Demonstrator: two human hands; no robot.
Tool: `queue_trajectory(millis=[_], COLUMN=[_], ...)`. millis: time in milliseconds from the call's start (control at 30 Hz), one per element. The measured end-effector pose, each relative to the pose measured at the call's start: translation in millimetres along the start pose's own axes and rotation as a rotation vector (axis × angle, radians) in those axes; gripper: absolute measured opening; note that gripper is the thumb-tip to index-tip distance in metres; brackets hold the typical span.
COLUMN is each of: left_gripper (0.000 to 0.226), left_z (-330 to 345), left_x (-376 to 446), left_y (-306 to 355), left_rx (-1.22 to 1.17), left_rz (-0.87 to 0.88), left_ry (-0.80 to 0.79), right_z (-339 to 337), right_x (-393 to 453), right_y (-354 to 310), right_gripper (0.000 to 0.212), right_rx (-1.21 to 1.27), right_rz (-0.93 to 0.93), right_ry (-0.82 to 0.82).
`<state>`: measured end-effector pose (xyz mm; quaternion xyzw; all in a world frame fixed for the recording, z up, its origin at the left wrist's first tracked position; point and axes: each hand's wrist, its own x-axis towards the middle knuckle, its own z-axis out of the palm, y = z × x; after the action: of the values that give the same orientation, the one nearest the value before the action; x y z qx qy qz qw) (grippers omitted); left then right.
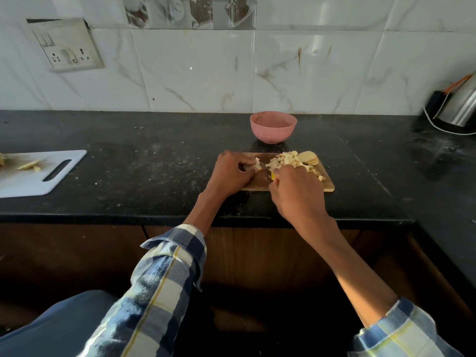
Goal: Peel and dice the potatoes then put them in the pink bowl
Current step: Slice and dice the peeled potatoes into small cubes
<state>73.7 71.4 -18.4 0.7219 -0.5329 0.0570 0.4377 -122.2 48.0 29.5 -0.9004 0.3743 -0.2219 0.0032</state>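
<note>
A small wooden cutting board (328, 187) lies on the black counter. On it sits a heap of diced potato (284, 158) and a few round potato slices (309, 157) at its far right. My left hand (231, 173) pinches a potato piece (257, 164) at the board's left part. My right hand (296, 194) grips a yellow-handled knife (265, 168); its blade lies against that piece and its handle is mostly hidden. The pink bowl (273, 127) stands just behind the board, and what is inside it does not show.
A white plastic cutting board (38, 181) with potato peelings lies at the left. A steel kettle (461, 104) with a white cord stands at the far right by the tiled wall. The counter's front edge (154, 217) runs below my wrists.
</note>
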Motion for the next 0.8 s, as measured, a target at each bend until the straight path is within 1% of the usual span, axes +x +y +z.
queue_trajectory(millis=[133, 267, 333, 433, 567, 800], left_gripper=[0.023, 0.024, 0.024, 0.022, 0.020, 0.021], left_z=[0.2, -0.9, -1.8, -3.5, -3.5, -1.4], left_x=[-0.6, -1.1, -1.3, -1.9, -2.6, -1.5], left_y=[-0.1, 1.6, 2.8, 3.9, 6.0, 3.6], left_rx=[-0.015, -0.022, -0.027, -0.020, -0.011, -0.039], left_rz=[-0.016, -0.037, -0.055, -0.067, -0.068, -0.099], left_ry=[0.001, -0.012, -0.020, -0.029, -0.026, -0.016], right_z=[-20.2, -30.3, -26.5, -12.3, -5.4, -29.1], right_x=[-8.4, -4.4, 5.3, 22.1, 30.8, 11.2], right_y=[4.3, 2.0, -2.8, -12.3, -17.7, -6.8], right_gripper=[0.021, 0.024, 0.025, 0.023, 0.025, 0.024], right_rx=[-0.013, 0.057, 0.047, 0.009, 0.004, -0.071], right_rz=[0.009, 0.022, 0.022, 0.025, 0.019, -0.019], right_ry=[0.002, 0.077, 0.089, 0.041, -0.042, -0.059])
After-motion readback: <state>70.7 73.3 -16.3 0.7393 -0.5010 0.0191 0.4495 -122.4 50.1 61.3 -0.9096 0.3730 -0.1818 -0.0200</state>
